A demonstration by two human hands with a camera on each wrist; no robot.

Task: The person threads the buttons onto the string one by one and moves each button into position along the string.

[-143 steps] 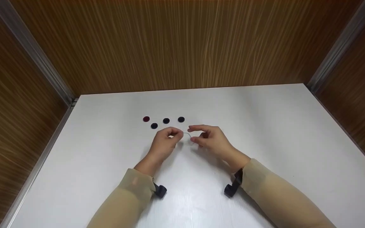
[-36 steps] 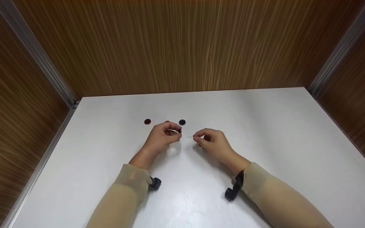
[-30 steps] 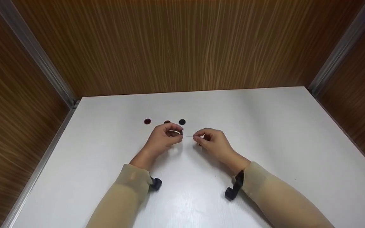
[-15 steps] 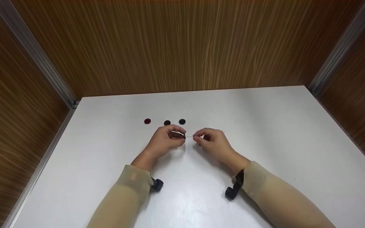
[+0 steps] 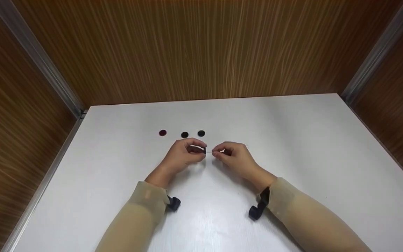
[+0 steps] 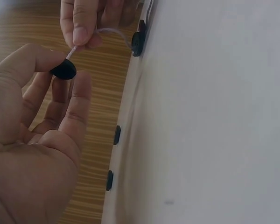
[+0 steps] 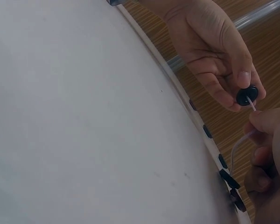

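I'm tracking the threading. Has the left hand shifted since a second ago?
Yes. The left hand with its black button moved slightly right, toward the right hand, judged against the black buttons on the table.

No text, label, brand, number or sign can be read anywhere in these views.

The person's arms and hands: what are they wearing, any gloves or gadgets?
No gloves: the left hand and the right hand are bare. Both arms are in long beige sleeves that reach the wrists. At each wrist, on the underside, sits a small dark blue-black device, on what looks like a dark strap. No rings or markings show.
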